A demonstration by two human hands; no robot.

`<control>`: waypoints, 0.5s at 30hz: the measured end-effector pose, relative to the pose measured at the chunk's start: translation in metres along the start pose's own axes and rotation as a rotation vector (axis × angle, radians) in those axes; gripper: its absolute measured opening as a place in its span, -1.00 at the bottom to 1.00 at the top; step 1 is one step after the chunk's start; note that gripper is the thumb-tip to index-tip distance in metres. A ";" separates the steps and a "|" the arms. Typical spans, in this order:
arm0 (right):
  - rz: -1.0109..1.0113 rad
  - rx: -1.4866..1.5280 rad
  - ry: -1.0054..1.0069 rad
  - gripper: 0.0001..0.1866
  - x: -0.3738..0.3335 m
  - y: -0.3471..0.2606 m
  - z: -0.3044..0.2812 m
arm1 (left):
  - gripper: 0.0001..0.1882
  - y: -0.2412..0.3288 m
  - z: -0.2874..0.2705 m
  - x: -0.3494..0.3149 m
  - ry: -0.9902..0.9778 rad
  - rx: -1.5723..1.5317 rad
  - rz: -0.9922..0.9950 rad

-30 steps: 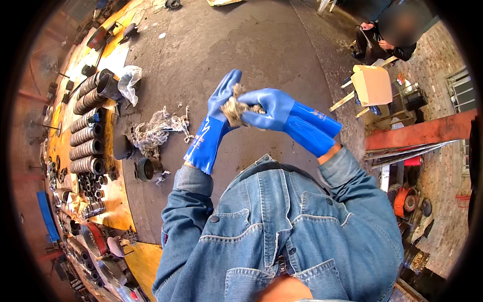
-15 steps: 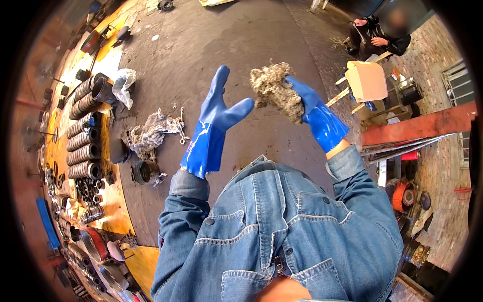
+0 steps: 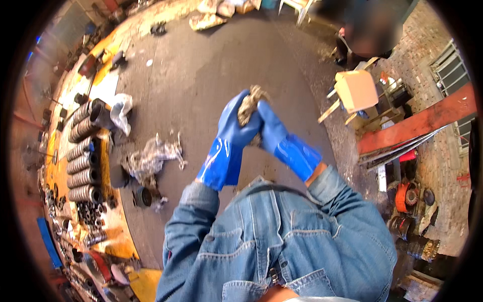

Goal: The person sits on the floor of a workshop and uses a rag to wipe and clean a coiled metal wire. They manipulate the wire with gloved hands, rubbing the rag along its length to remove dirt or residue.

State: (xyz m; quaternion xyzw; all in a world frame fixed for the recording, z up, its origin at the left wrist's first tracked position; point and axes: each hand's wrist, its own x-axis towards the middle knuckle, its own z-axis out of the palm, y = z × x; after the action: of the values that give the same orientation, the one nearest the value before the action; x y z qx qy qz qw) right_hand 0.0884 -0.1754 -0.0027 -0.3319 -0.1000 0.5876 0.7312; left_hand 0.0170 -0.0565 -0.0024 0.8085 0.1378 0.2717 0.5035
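Observation:
A wad of greyish-brown waste yarn [image 3: 249, 107] is squeezed between my two blue-gloved hands, in front of my body over the dark work surface. My left hand [image 3: 236, 121] wraps it from the left. From the other side my right hand [image 3: 273, 123] closes on the same wad, its fingers partly covering it. Only the upper part of the yarn and a little below the hands show. On the surface to the left lies a loose heap of pale tangled yarn [image 3: 156, 158], apart from my hands.
Ribbed metal cylinders [image 3: 83, 178] stand in a row on the left, with a clear plastic bag [image 3: 121, 113] beside them. A dark round cup [image 3: 142, 196] is near the yarn heap. At right are a cardboard-topped seat [image 3: 356, 90], a red beam [image 3: 417, 123] and a seated person.
My left hand, open and empty before, has come to the right onto the yarn wad. My right hand has brought the wad left and downward. The view has shifted slightly.

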 end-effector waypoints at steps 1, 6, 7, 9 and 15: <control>-0.003 -0.010 -0.007 -0.33 0.003 0.005 0.004 | -0.46 -0.029 -0.001 -0.002 0.070 -0.037 0.054; 0.076 -0.472 0.020 -0.48 -0.004 -0.004 -0.028 | -0.58 -0.052 -0.023 -0.016 0.251 -0.591 -0.297; -0.086 -0.677 0.024 -0.58 -0.005 -0.016 -0.039 | -0.61 -0.063 -0.036 -0.014 0.233 -0.784 -0.235; -0.401 -1.083 0.058 -0.73 -0.004 -0.052 -0.064 | -0.61 -0.081 -0.065 -0.015 0.158 -0.839 -0.254; -0.769 -1.325 0.886 -0.63 -0.018 -0.167 -0.045 | -0.52 -0.039 -0.107 -0.042 0.266 -0.872 -0.340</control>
State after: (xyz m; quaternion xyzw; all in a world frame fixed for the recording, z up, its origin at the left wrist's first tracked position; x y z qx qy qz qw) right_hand 0.2395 -0.2236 0.0683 -0.8278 -0.2321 -0.0603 0.5072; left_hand -0.0772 0.0194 -0.0131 0.4465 0.2045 0.3188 0.8107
